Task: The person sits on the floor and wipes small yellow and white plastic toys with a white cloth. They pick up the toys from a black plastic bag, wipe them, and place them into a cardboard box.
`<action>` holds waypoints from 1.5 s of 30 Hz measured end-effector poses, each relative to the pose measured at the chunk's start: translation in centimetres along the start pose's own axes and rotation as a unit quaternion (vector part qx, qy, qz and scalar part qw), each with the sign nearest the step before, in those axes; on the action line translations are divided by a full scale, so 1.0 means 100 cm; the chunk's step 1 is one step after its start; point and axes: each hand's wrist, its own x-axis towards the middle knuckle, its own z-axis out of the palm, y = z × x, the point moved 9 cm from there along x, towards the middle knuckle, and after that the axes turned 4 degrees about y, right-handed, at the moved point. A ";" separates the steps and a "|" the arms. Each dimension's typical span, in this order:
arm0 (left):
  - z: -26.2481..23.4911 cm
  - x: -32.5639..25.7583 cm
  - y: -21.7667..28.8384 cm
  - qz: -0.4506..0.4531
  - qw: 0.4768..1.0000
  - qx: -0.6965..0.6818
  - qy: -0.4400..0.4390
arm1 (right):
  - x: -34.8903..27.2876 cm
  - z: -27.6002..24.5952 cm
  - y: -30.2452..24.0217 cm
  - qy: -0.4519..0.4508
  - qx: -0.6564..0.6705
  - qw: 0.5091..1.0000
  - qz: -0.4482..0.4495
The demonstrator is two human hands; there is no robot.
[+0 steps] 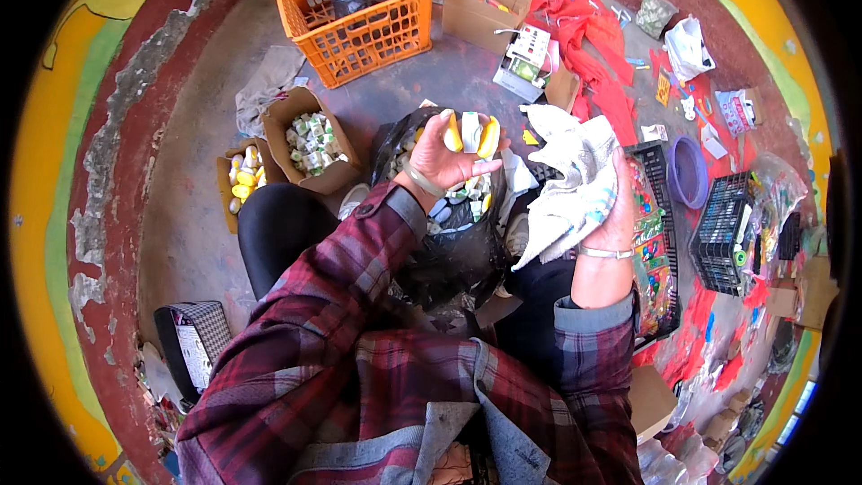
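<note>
My left hand is raised over a black plastic bag, its fingers curled round a few small yellow and white pieces. Their exact kind cannot be made out. More white, green and yellow pieces lie in the bag between my legs. On the right, a crumpled white cloth hangs from my right hand, which is closed on its edge; part of the fingers is behind the cloth. To the left stand a cardboard box of small white-and-green pieces and a smaller box with yellow-and-white pieces.
An orange plastic crate holding a black bag stands ahead, beside a cardboard box. Red cloth is strewn beyond. At right are a black crate of colourful packets, a purple basket and another black crate.
</note>
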 end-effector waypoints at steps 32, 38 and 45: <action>0.061 -0.113 0.047 0.164 0.952 0.172 0.193 | -0.012 0.120 0.095 -0.191 -0.302 0.908 -0.221; 0.067 -0.120 0.050 0.137 0.842 0.422 0.308 | 0.008 0.102 0.099 -0.094 -0.209 0.968 -0.103; 0.149 -0.130 0.039 0.406 0.318 0.845 0.138 | 0.017 0.087 0.122 -0.063 -0.179 0.982 0.022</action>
